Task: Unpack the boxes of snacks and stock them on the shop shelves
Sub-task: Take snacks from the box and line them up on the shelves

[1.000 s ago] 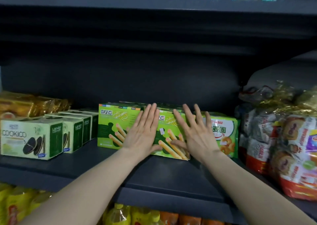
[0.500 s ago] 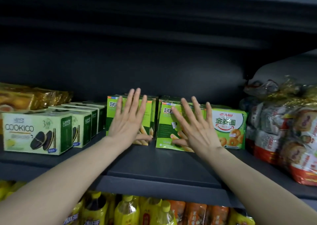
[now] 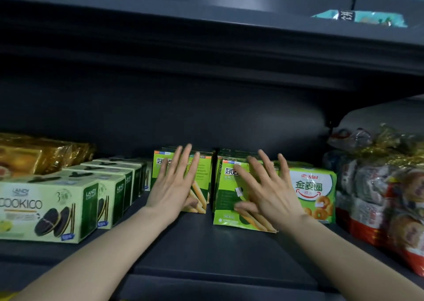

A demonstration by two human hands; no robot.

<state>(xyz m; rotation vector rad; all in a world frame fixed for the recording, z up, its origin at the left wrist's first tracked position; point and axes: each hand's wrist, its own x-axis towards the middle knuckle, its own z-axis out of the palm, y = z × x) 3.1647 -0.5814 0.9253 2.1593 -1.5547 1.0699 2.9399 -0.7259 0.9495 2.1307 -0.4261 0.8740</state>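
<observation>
A person is facing a dark shop shelf [image 3: 206, 245] and pressing both palms against two rows of green biscuit-stick boxes. The left hand [image 3: 174, 186] is lying flat, fingers straight and spread, on the front of the left row [image 3: 203, 174]. The right hand [image 3: 268, 193] is spread the same way on the right row [image 3: 227, 193]. Neither hand is curling round anything. Both rows are standing mid-shelf, directly under the palms, with a narrow dark gap showing between the two hands. To do this well, the pushing is probably best kept even and low on each face, so the rows are sliding back square without tipping and are ending level with each other. Each box is showing bright green card, a darker green panel, Chinese lettering on top and pale biscuit sticks near the bottom. The front right box is sitting slightly skewed, its lower corner jutting forward. A ring-biscuit pack [image 3: 314, 193] is standing just outside the right hand, and sandwich-cookie boxes [image 3: 46, 209] are lining up beyond the left hand.
</observation>
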